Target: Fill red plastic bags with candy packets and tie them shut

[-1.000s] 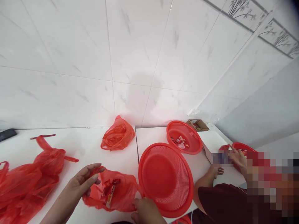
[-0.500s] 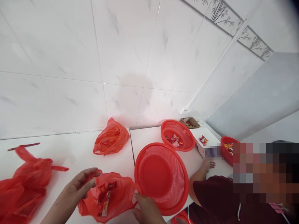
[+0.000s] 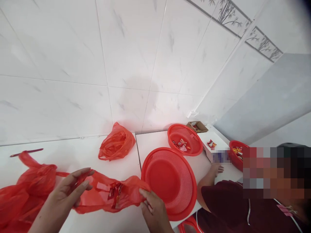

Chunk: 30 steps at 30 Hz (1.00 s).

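My left hand (image 3: pixel 63 191) and my right hand (image 3: pixel 152 207) hold a red plastic bag (image 3: pixel 109 194) stretched between them just above the white table (image 3: pixel 80 152). The left fingers pinch its left edge, the right fingers grip its right edge. Small red wrapped sweets (image 3: pixel 115 192) show through the plastic. Right beside my right hand lies a large empty red mesh basket (image 3: pixel 169 181).
A bigger red bag (image 3: pixel 23 191) lies at the left, another knotted red bag (image 3: pixel 117 142) by the tiled wall. A second red basket (image 3: pixel 185 139) holds sweets. Another person in a dark red shirt (image 3: pixel 233 207) sits at the right, hand on the table, by a third basket (image 3: pixel 236 154) and a cardboard box (image 3: pixel 197 126).
I have pulled the red bag wider and lifted it, my left hand moving left. The sweets inside have slid toward the middle. The other person's hand stays on the table.
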### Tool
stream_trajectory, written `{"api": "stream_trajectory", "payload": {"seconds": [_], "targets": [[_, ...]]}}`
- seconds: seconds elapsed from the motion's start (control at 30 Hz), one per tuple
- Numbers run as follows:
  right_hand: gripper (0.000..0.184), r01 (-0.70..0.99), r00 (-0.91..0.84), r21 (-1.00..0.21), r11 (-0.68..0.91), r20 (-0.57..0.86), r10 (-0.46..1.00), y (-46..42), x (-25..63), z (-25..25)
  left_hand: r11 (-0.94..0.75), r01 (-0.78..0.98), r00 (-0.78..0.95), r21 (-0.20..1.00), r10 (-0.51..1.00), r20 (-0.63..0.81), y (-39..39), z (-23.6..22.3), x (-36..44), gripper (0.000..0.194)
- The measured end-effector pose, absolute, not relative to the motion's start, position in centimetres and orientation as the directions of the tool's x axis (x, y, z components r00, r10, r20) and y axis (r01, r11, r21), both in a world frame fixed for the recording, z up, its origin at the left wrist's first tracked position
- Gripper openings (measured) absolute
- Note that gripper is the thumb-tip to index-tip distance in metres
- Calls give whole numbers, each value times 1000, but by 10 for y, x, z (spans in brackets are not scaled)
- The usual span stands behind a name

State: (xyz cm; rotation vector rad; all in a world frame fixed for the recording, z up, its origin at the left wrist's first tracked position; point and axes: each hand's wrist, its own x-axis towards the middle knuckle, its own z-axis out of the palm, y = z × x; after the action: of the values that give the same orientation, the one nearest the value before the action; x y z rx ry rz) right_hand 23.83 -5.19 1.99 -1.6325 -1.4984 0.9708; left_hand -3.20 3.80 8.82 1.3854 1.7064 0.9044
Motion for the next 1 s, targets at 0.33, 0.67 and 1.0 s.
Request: {"api": "stream_trajectory", "payload": {"seconds": [0.33,0.67,1.0], "targets": [[50,471,163,-860,-196,-134,977,-46,259,11,212,425,22,880,970,-244,39,65,-24,58],[32,462,-50,-887,23,0,999,-14,249,0,263,430,-20,864,959,-282,24,61,-30,58],[23,414,-110,-884,216,187,976,26,214,33,277,370,-67,887,960,-272,11,62,-41,52]]}}
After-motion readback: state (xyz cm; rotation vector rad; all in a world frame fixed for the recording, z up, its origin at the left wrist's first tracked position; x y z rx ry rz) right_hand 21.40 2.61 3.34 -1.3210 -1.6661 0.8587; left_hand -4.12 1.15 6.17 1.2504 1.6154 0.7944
